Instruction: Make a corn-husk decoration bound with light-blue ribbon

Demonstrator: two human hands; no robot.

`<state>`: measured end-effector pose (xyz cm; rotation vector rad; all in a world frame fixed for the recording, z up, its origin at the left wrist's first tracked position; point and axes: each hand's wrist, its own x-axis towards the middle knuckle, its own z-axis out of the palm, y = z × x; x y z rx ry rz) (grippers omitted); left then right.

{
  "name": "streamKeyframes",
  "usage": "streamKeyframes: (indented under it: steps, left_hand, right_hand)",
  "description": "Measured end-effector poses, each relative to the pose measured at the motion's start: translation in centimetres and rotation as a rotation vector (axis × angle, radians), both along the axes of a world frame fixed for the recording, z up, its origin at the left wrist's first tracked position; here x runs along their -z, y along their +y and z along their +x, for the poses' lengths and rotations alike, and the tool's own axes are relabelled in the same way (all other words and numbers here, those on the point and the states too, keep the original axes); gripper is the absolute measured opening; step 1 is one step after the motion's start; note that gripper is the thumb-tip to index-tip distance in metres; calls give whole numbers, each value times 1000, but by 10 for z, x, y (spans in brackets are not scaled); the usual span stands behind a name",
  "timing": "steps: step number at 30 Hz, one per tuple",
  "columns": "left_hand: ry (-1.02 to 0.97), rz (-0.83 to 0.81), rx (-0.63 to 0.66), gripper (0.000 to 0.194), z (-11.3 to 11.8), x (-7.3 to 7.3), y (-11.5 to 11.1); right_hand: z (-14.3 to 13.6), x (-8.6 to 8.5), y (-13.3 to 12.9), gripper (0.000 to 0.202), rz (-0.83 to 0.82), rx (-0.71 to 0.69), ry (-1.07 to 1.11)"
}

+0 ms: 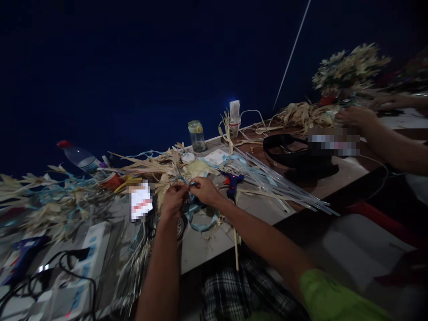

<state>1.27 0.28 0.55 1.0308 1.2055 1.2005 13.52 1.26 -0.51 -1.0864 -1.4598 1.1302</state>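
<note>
My left hand (173,199) is closed in a pinch at the base of a pale dried-husk flower (175,165), whose blue-wrapped stem shows just above the fingers. Right beside it, my right hand (205,191) is closed with thumb and finger together at the light-blue ribbon (203,226), which hangs in a loop below onto the table. The fingertips of both hands nearly meet, and the exact contact between ribbon and stem is too small to see. A blue glue gun (233,182) stands just right of my right hand.
Clear sticks (287,187) and a black headset-like strap (297,156) lie to the right. Behind stand a glass jar (197,136) and a tilted bottle (80,158). A power strip (90,258) with cables sits at left. A co-worker's hand (356,118) is at far right.
</note>
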Motion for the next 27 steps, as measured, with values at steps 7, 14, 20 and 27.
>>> streamKeyframes:
  steps: [7,14,20,27]
  left_hand:
    - [-244,-82,93,33,5,-10,-7]
    - [85,49,-45,26,0,-7,-5]
    - [369,86,-16,26,-4,-6,-5]
    - [239,50,74,26,-3,-2,-4]
  right_hand:
    - [-2,1,0,14,-254,-124,363]
    - [4,-1,2,13,-280,-187,299]
    - [4,-9,-4,23,-377,-143,350]
    - [8,-2,6,24,-325,-89,274]
